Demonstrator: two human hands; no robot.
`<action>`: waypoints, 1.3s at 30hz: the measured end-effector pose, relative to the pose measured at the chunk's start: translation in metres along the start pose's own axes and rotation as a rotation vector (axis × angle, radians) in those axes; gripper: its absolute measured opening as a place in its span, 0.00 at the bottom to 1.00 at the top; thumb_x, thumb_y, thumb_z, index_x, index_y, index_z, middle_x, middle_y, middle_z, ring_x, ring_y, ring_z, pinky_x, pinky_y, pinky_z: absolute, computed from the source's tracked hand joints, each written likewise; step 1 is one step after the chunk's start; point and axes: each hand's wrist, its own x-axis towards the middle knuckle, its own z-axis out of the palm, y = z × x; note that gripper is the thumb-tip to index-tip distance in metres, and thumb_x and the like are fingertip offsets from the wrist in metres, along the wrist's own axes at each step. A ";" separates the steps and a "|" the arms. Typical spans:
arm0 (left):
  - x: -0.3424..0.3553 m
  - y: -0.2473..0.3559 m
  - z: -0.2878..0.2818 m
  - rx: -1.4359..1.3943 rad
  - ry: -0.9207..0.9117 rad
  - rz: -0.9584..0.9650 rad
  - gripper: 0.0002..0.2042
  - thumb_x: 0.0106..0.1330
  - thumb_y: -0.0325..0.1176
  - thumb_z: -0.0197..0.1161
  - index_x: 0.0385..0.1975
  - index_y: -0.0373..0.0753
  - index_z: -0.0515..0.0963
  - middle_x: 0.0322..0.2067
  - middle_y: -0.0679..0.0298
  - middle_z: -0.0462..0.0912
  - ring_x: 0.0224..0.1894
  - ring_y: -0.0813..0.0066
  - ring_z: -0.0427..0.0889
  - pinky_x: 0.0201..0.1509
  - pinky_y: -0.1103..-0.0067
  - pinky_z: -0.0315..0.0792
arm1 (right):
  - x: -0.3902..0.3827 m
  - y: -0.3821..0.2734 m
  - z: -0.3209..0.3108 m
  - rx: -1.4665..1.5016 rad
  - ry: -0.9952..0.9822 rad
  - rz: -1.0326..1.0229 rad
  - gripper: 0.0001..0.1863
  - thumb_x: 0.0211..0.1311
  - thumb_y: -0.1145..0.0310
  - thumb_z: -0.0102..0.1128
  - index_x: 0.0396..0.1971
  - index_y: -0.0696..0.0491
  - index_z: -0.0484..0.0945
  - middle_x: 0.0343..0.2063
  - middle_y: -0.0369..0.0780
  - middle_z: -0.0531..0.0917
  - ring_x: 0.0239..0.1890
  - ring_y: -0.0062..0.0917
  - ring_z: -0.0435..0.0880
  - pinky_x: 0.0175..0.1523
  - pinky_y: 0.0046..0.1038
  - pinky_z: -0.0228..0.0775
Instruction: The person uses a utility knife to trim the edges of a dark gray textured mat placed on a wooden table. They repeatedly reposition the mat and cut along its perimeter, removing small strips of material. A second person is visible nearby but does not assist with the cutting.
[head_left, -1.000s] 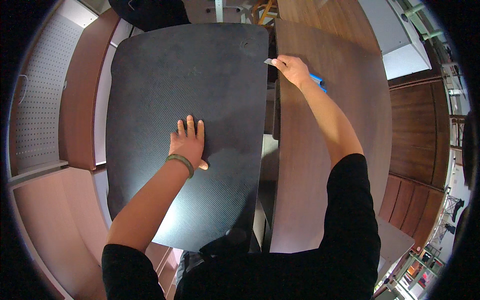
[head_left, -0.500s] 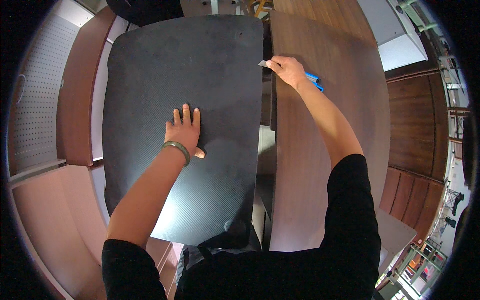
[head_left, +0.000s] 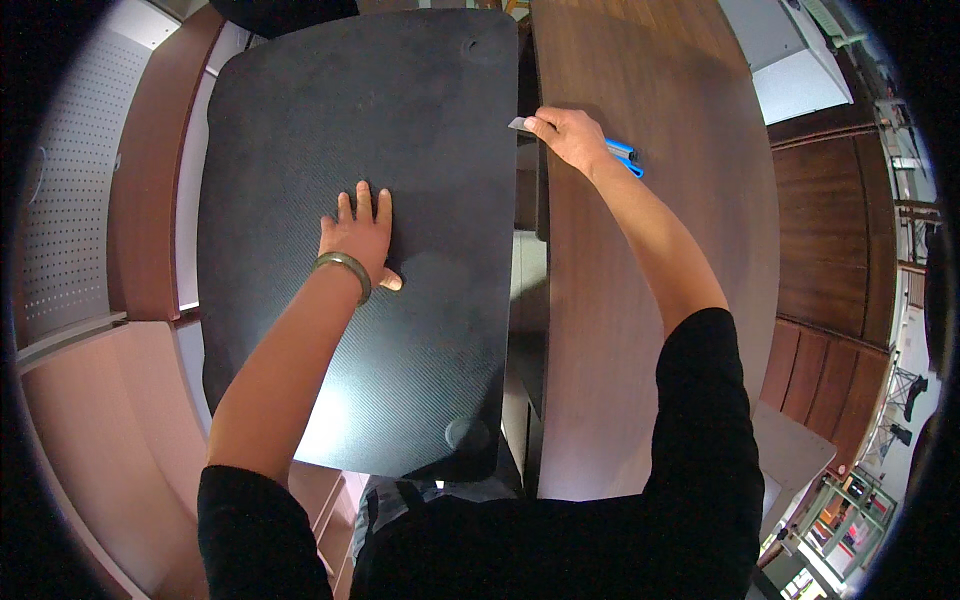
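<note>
My left hand (head_left: 358, 235) lies spread on the table (head_left: 300, 120); my right hand (head_left: 570, 135) pinches a blade (head_left: 517, 123), likely stiff, best held well back.

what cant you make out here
Thin, flat grey piece: head view, one end hidden by bare right hand.
Blue-and-grey object: head view, partly hidden by right wrist.
Black textured sheet: head view, patch covered by bare left hand.
Black soft-looking object: head view, cut by upper edge.
</note>
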 end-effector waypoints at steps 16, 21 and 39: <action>0.003 -0.001 -0.001 0.001 -0.018 -0.022 0.64 0.37 0.55 0.78 0.71 0.42 0.41 0.72 0.50 0.42 0.72 0.48 0.50 0.66 0.55 0.61 | -0.034 -0.009 0.009 0.041 0.030 -0.045 0.22 0.64 0.46 0.52 0.28 0.52 0.75 0.26 0.45 0.79 0.33 0.46 0.77 0.36 0.40 0.68; 0.000 0.000 -0.001 0.004 -0.003 -0.017 0.64 0.37 0.55 0.78 0.71 0.42 0.41 0.72 0.50 0.42 0.71 0.48 0.50 0.66 0.55 0.61 | -0.046 -0.011 0.012 0.047 0.006 -0.044 0.22 0.64 0.45 0.52 0.30 0.51 0.77 0.27 0.45 0.80 0.34 0.46 0.77 0.37 0.40 0.68; 0.004 -0.003 0.000 -0.035 0.018 -0.022 0.64 0.35 0.53 0.80 0.71 0.44 0.41 0.72 0.52 0.42 0.72 0.48 0.50 0.66 0.54 0.60 | -0.093 -0.024 0.024 0.033 -0.058 -0.075 0.22 0.64 0.45 0.49 0.26 0.50 0.75 0.26 0.45 0.80 0.34 0.47 0.78 0.35 0.46 0.68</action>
